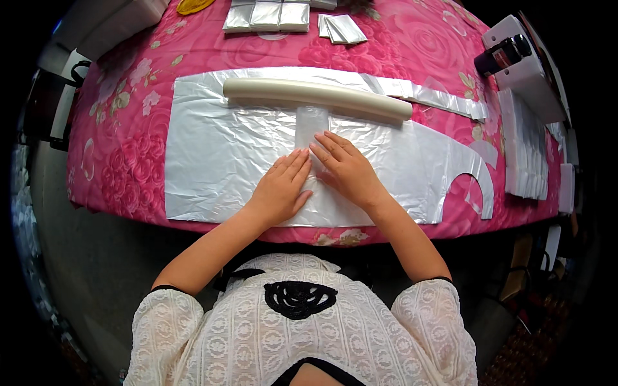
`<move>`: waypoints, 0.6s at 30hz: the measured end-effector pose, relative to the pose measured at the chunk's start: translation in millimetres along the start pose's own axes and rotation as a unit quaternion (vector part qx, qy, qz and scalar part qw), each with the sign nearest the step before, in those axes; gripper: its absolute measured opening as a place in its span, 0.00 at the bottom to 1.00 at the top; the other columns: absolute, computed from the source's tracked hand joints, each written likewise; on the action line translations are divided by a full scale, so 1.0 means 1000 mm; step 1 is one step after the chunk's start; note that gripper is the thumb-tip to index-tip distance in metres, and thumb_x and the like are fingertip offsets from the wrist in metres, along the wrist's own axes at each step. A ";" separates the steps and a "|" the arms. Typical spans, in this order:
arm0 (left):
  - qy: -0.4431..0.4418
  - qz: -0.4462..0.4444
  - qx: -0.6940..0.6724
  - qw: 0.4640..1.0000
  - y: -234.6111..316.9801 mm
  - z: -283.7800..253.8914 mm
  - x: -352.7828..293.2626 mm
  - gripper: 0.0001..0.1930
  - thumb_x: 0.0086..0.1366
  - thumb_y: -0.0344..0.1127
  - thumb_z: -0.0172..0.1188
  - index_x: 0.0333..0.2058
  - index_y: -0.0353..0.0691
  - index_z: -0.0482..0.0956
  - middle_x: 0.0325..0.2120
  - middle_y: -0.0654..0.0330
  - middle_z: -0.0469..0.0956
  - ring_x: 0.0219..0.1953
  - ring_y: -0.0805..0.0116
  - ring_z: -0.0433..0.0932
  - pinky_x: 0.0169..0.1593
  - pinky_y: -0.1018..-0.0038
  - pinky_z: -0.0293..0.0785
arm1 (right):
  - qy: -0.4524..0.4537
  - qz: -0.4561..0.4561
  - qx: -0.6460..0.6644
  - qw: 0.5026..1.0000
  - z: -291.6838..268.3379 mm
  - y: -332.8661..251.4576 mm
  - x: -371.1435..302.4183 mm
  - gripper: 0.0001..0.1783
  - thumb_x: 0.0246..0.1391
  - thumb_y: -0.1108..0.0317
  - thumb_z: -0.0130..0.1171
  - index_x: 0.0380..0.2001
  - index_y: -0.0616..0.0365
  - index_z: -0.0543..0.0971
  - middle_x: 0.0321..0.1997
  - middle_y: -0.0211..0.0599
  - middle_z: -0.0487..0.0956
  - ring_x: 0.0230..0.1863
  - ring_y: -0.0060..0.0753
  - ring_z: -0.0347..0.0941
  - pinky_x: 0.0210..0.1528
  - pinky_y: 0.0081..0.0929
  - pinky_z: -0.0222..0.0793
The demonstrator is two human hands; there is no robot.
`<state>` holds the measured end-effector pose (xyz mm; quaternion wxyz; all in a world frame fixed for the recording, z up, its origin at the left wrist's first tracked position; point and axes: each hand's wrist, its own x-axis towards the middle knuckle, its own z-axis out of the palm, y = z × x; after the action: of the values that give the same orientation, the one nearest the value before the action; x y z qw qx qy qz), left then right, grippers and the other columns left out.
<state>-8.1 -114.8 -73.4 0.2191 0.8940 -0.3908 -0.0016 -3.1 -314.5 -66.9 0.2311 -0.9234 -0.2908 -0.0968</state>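
- The silvery plastic sheet (219, 167) lies spread across the pink floral tablecloth (125, 157), its near edge close to the tablecloth's near edge. It looks thin, light and limp, probably slippery and easy to crease; its left corners seem the surest places to pinch.
- At the sheet's right end, a narrow band curves around a cut-out; this looks the likeliest part to stretch or tear, so a poor place to pull.
- The left hand (281, 186) and right hand (346, 168) lie palm down over the middle, close beside each other, clamped on nothing.
- A narrow translucent strip (313, 121) runs from the hands to the roller; it looks soft, better pressed flat than tugged.
- The cream roller (315, 94) rests across the sheet's far side. It appears stiff and smooth, heavier than the film, best taken by both ends.
- Farther off sit stacked silvery packets (266, 17).
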 end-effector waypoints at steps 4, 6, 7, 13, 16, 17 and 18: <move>0.081 0.073 -0.009 0.994 -0.013 -0.003 0.004 0.15 0.50 0.29 0.60 0.38 0.32 0.74 0.44 0.53 0.74 0.48 0.58 0.73 0.50 0.65 0.70 | -0.081 0.024 0.035 0.996 -0.006 0.013 0.012 0.30 0.42 0.65 0.64 0.51 0.58 0.70 0.58 0.37 0.68 0.60 0.38 0.60 0.61 0.33 0.58; 0.114 0.091 0.018 0.989 -0.014 -0.002 0.007 0.10 0.49 0.27 0.60 0.33 0.34 0.75 0.40 0.55 0.77 0.43 0.60 0.77 0.45 0.67 0.73 | -0.079 0.020 0.056 0.995 -0.006 0.019 0.012 0.28 0.43 0.65 0.62 0.51 0.58 0.70 0.58 0.38 0.68 0.60 0.39 0.60 0.61 0.33 0.58; 0.117 0.089 0.017 0.989 -0.013 -0.001 0.009 0.09 0.48 0.26 0.60 0.32 0.34 0.75 0.39 0.55 0.77 0.42 0.60 0.77 0.44 0.67 0.74 | -0.075 0.019 0.072 0.994 -0.006 0.022 0.011 0.27 0.43 0.67 0.61 0.50 0.58 0.71 0.57 0.38 0.68 0.60 0.39 0.60 0.61 0.33 0.58; 0.057 0.024 -0.128 0.990 -0.007 -0.008 0.007 0.09 0.46 0.24 0.60 0.29 0.37 0.74 0.40 0.56 0.77 0.41 0.62 0.78 0.42 0.68 0.75 | -0.048 0.020 0.098 0.994 -0.007 0.019 0.008 0.21 0.36 0.79 0.56 0.40 0.59 0.76 0.49 0.38 0.74 0.53 0.40 0.67 0.54 0.32 0.64; 0.049 0.093 -0.185 0.977 -0.003 -0.018 -0.010 0.13 0.44 0.29 0.63 0.31 0.38 0.74 0.42 0.56 0.76 0.42 0.61 0.77 0.44 0.67 0.75 | -0.006 0.008 0.117 0.993 -0.005 -0.004 -0.005 0.16 0.34 0.81 0.57 0.33 0.58 0.78 0.38 0.32 0.78 0.40 0.35 0.72 0.43 0.28 0.70; 0.048 0.132 -0.178 0.974 -0.002 -0.024 -0.013 0.15 0.43 0.31 0.64 0.33 0.38 0.74 0.43 0.55 0.76 0.43 0.61 0.77 0.45 0.66 0.74 | -0.014 0.006 0.134 0.991 -0.005 -0.011 -0.012 0.16 0.34 0.80 0.58 0.32 0.57 0.79 0.37 0.31 0.78 0.39 0.35 0.72 0.43 0.28 0.70; 0.047 0.171 -0.171 0.969 0.000 -0.029 -0.016 0.17 0.43 0.33 0.65 0.34 0.39 0.74 0.44 0.55 0.76 0.44 0.60 0.76 0.46 0.66 0.73 | -0.022 0.004 0.150 0.988 -0.005 -0.017 -0.019 0.16 0.33 0.80 0.59 0.31 0.56 0.79 0.36 0.30 0.78 0.39 0.34 0.72 0.42 0.27 0.70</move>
<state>-14.0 -92.4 -49.6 0.3833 0.7622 -0.5216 0.0110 -29.0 -314.2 -62.4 0.3612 -0.8811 -0.3037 -0.0305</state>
